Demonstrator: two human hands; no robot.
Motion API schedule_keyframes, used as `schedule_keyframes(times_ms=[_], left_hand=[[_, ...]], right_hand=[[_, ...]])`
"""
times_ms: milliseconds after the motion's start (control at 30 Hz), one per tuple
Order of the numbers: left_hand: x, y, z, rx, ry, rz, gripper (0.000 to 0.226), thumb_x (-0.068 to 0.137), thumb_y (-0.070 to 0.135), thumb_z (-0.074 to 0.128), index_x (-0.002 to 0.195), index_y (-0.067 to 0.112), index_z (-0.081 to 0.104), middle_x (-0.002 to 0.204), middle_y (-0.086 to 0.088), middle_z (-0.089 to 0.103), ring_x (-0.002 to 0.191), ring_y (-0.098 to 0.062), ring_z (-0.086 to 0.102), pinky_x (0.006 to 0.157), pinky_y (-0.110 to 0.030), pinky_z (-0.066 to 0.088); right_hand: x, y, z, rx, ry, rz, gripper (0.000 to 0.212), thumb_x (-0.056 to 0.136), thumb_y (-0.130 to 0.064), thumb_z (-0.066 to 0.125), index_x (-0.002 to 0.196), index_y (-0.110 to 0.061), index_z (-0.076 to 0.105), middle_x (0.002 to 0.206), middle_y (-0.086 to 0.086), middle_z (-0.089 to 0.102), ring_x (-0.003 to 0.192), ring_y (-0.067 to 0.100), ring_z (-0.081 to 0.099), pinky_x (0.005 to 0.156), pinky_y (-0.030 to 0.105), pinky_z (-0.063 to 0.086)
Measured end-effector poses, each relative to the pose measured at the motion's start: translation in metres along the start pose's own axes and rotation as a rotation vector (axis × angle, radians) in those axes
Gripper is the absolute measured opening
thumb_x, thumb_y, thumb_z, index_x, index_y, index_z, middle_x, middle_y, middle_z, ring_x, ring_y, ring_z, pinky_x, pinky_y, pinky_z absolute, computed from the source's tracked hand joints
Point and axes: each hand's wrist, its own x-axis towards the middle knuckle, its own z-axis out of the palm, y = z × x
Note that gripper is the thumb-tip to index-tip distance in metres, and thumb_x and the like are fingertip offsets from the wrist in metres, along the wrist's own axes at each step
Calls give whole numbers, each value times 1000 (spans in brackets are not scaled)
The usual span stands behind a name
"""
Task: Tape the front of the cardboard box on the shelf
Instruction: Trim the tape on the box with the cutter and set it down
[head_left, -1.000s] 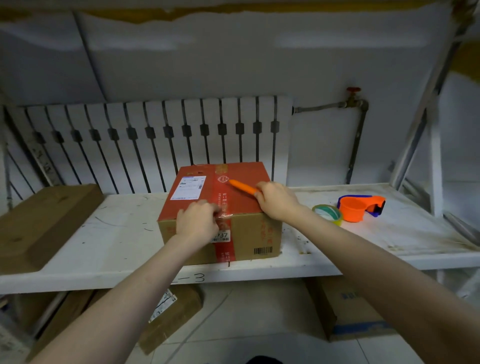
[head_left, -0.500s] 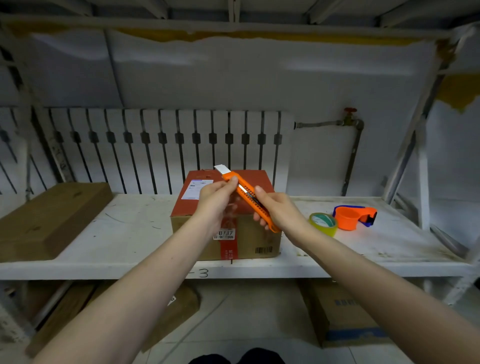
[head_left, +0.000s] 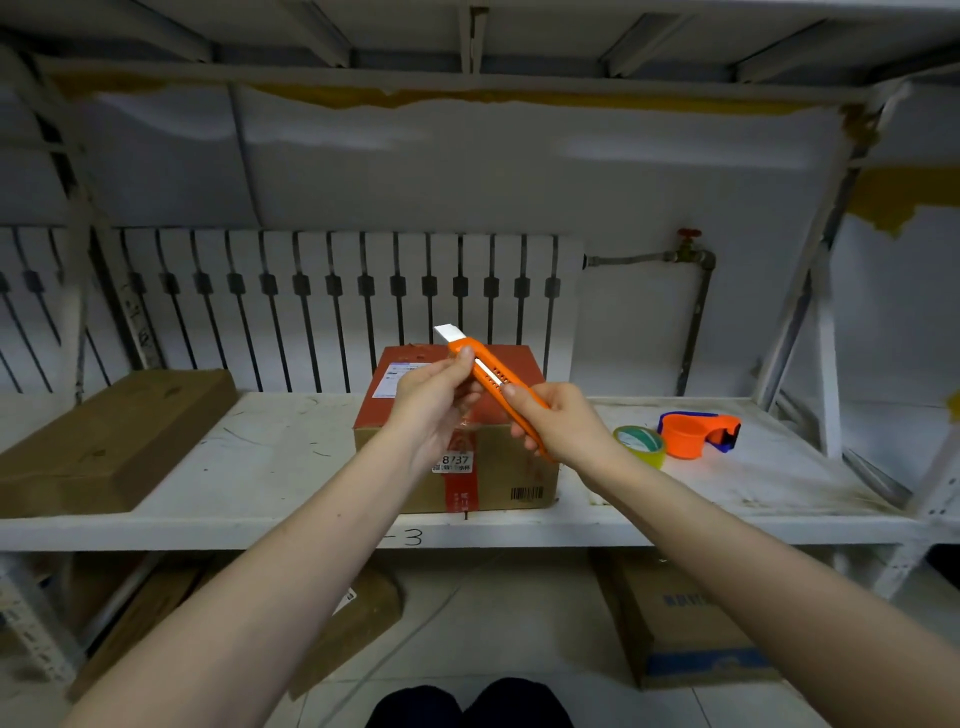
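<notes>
A cardboard box (head_left: 514, 467) with a red top and a white label stands on the white shelf (head_left: 270, 457), a red strip running down its front. Both hands are raised above it and hold an orange utility knife (head_left: 488, 371) with its blade out, pointing up and left. My right hand (head_left: 558, 428) grips the knife's handle. My left hand (head_left: 434, 397) pinches the knife near the blade end. A roll of tape (head_left: 640, 444) and an orange tape dispenser (head_left: 696, 434) lie on the shelf to the right of the box.
A flat brown box (head_left: 104, 441) lies at the shelf's left end. A white radiator (head_left: 311, 306) and a pipe with a red valve (head_left: 688, 249) stand behind the shelf. More cardboard boxes (head_left: 680, 623) sit on the floor below. Shelf posts rise at the right.
Both hands have lifted off the box top. The knife, held flat on the box by my right hand a second ago, is now raised, and my left hand has taken its blade end.
</notes>
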Motion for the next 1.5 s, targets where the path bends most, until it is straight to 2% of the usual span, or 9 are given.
schedule_keyframes(times_ms=[267,400,833,967,1100,1233,1333,1400,1500], left_hand=[[-7,8,-2,44,28,26,13,88,16,60,86,5,66,77,-8,64,69,-14,60,74,-25,52],[-7,8,1,53,65,19,12,89,16,60,85,5,65,76,-8,64,67,-14,60,70,-25,52],[11,-7,13,95,116,-91,17,89,18,61,76,7,62,70,-5,61,62,-13,57,62,-24,51],[20,-18,19,108,129,-90,14,88,17,61,78,8,63,70,-5,61,62,-12,57,64,-24,52],[32,-21,23,96,160,-98,11,87,19,63,81,10,64,73,-4,63,64,-11,59,63,-22,52],[44,-33,32,178,75,-78,12,86,22,64,83,11,65,81,-5,68,74,-13,65,72,-25,56],[58,-45,31,496,21,38,22,85,31,64,97,12,67,93,-4,67,88,-18,65,85,-32,55],[68,-50,24,837,26,180,29,84,30,66,109,15,65,98,3,63,92,-15,62,86,-31,51],[80,-55,13,1290,-11,312,28,83,26,67,111,20,66,104,3,64,96,-17,60,85,-34,51]], right_hand=[[-5,-2,-3,65,-169,18,19,97,-28,46,92,-15,58,73,0,61,62,9,57,61,20,50],[-3,0,-8,100,-257,49,24,97,-24,46,109,-5,55,78,1,62,67,10,58,66,20,51],[8,28,-29,289,-426,144,32,96,-14,46,123,1,49,91,7,64,77,10,65,69,20,54],[10,43,-34,261,-325,146,31,96,-19,48,123,-3,49,96,7,65,79,10,66,71,21,56],[6,60,-38,-202,14,-94,39,78,-28,74,110,-16,56,92,-10,61,83,6,62,64,9,50],[8,78,-49,-262,138,-98,31,69,-25,81,95,-22,65,80,-16,65,73,-3,65,61,11,52],[21,104,-66,-222,268,-21,23,69,-22,82,87,-18,69,75,-11,68,70,-1,67,63,15,53],[34,131,-79,-218,383,89,21,67,-23,83,76,-11,68,67,-1,70,62,6,68,59,21,53],[53,178,-96,-300,460,321,33,64,-32,82,68,-3,68,65,12,69,64,23,66,61,36,53]])
